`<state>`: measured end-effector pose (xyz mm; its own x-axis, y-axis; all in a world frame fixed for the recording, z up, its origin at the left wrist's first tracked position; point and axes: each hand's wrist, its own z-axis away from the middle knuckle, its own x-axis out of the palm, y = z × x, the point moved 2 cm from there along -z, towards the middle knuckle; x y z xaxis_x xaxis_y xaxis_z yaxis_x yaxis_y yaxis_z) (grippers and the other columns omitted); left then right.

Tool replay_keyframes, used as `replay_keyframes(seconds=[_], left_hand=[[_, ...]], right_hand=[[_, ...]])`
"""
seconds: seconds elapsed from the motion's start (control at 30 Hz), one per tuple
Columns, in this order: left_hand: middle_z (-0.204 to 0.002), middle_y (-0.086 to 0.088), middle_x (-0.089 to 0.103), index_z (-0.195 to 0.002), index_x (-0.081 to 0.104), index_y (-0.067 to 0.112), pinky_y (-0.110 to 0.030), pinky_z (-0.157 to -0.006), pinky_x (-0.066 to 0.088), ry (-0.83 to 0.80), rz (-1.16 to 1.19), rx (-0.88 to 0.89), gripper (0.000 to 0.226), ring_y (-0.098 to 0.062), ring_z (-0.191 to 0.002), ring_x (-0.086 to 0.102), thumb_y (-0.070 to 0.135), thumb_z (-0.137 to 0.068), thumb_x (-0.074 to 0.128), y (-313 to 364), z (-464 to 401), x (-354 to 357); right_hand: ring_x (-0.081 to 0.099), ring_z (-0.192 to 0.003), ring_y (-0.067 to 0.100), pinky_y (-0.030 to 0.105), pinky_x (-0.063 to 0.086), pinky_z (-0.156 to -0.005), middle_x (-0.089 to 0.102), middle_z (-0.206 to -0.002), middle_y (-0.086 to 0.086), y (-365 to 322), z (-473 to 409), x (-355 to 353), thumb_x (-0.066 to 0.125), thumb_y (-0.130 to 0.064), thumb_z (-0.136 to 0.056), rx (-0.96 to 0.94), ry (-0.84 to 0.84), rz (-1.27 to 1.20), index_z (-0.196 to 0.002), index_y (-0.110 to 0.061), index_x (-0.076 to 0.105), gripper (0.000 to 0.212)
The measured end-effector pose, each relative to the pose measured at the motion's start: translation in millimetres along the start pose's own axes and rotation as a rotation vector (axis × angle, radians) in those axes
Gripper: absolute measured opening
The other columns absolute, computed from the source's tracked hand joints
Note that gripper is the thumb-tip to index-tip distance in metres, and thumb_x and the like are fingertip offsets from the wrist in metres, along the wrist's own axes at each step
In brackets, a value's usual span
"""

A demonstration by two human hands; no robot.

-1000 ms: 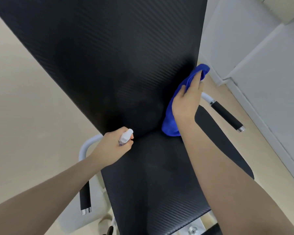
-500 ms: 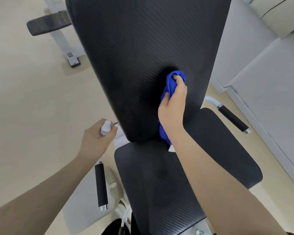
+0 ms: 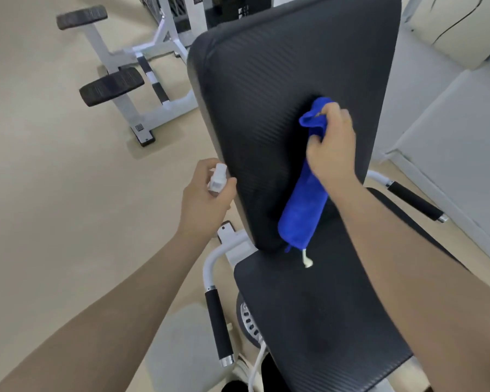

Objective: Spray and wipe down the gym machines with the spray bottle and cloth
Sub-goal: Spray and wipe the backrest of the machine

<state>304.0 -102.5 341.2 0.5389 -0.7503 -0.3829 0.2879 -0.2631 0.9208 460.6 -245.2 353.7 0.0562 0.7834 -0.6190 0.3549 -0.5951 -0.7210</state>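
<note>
A gym machine fills the middle: a tall black backrest pad (image 3: 266,89) stands over a black seat pad (image 3: 317,315). My right hand (image 3: 333,145) grips a bunched blue cloth (image 3: 303,205) against the backrest's right half; the cloth hangs down to the gap above the seat, a pale tag dangling from its end. My left hand (image 3: 205,198) holds a small spray bottle beside the backrest's left edge. Only the bottle's white nozzle head (image 3: 217,178) shows; the body is hidden in my fist.
Black-grip handles flank the seat, left (image 3: 219,329) and right (image 3: 415,200). A white-framed machine with black roller pads (image 3: 111,86) stands on the beige floor at upper left. White wall panels (image 3: 464,131) run along the right.
The view has pulled back, showing the whole backrest. My right hand moved the cloth up and toward the pad's middle, bunched and hanging. My left hand with the bottle shifted left off the pad.
</note>
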Motion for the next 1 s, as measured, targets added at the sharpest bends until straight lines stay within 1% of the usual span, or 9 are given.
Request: replay_keyframes(seconds=[0.1,0.2,0.3,0.43,0.53,0.63,0.73,0.9,1.0], left_hand=[[-0.070,0.009,0.051,-0.099,0.047,0.025,-0.020,-0.050,0.039,-0.073,0.013,-0.070,0.009,-0.006,-0.051,0.049,0.024,-0.091,0.053,-4,-7,6],[-0.068,0.006,0.050,-0.088,0.047,0.027,-0.025,-0.053,0.040,-0.126,0.086,-0.102,0.010,-0.013,-0.056,0.049,0.019,-0.090,0.053,-5,-11,2],[-0.074,-0.001,0.054,-0.090,0.049,0.024,-0.031,-0.056,0.042,-0.230,0.105,-0.115,0.010,-0.015,-0.063,0.051,0.013,-0.091,0.050,-4,-13,-6],[-0.078,-0.006,0.055,-0.099,0.054,0.018,-0.025,-0.055,0.044,-0.211,0.170,-0.118,0.009,-0.016,-0.068,0.053,0.014,-0.094,0.049,-10,-13,-12],[-0.078,-0.004,0.053,-0.100,0.055,0.020,-0.024,-0.054,0.043,-0.200,0.247,-0.110,0.014,-0.014,-0.067,0.052,0.010,-0.094,0.049,-13,-9,-7],[-0.080,-0.007,0.049,-0.100,0.057,0.029,-0.024,-0.055,0.043,-0.213,0.325,-0.106,0.023,-0.017,-0.069,0.048,0.008,-0.094,0.048,-25,-7,-5],[-0.080,-0.006,0.048,-0.108,0.055,0.037,-0.021,-0.056,0.043,-0.248,0.318,-0.103,0.036,-0.020,-0.071,0.047,0.006,-0.092,0.047,-39,-2,-5],[-0.084,0.003,0.057,-0.123,0.042,0.046,-0.033,-0.061,0.045,-0.268,0.303,-0.142,0.052,-0.021,-0.062,0.046,0.008,-0.090,0.052,-53,11,12],[-0.095,0.000,0.056,-0.121,0.039,0.050,-0.039,-0.068,0.048,-0.225,0.301,-0.138,0.054,-0.018,-0.065,0.051,0.014,-0.087,0.057,-54,10,20]], right_hand=[[0.043,-0.077,0.024,0.025,0.025,-0.062,0.048,-0.094,0.015,-9,15,11,0.044,0.007,-0.072,0.009,-0.020,-0.004,-0.098,0.000,0.052,0.027],[0.041,-0.067,0.026,0.029,0.030,-0.059,0.042,-0.086,0.007,-32,67,37,0.050,0.004,-0.070,-0.205,-0.209,0.076,-0.093,-0.003,0.053,0.024],[0.040,-0.064,0.021,0.028,0.029,-0.057,0.041,-0.082,0.003,-42,89,45,0.052,-0.005,-0.074,-0.286,-0.344,0.107,-0.095,-0.005,0.056,0.022],[0.048,-0.073,0.023,0.031,0.037,-0.063,0.047,-0.085,0.006,-41,54,29,0.047,-0.025,-0.079,-0.266,-0.162,0.048,-0.086,-0.006,0.055,0.022],[0.045,-0.079,0.008,0.022,0.040,-0.072,0.039,-0.100,0.004,-43,31,27,0.053,-0.019,-0.085,-0.077,0.099,-0.203,-0.090,-0.002,0.056,0.019],[0.044,-0.085,0.004,0.023,0.043,-0.075,0.035,-0.104,0.004,-44,47,50,0.051,-0.015,-0.083,-0.023,0.167,-0.311,-0.090,-0.003,0.056,0.015],[0.043,-0.091,0.021,0.026,0.038,-0.079,0.035,-0.105,0.004,-25,73,62,0.046,-0.019,-0.079,-0.079,0.060,-0.208,-0.095,-0.002,0.054,0.025],[0.046,-0.092,0.027,0.034,0.044,-0.078,0.042,-0.110,0.015,11,124,68,0.050,0.015,-0.069,-0.052,-0.252,0.157,-0.111,-0.001,0.053,0.045],[0.044,-0.084,0.020,0.027,0.040,-0.074,0.039,-0.117,0.011,4,108,48,0.044,0.019,-0.074,-0.014,-0.289,0.118,-0.118,-0.003,0.050,0.049]])
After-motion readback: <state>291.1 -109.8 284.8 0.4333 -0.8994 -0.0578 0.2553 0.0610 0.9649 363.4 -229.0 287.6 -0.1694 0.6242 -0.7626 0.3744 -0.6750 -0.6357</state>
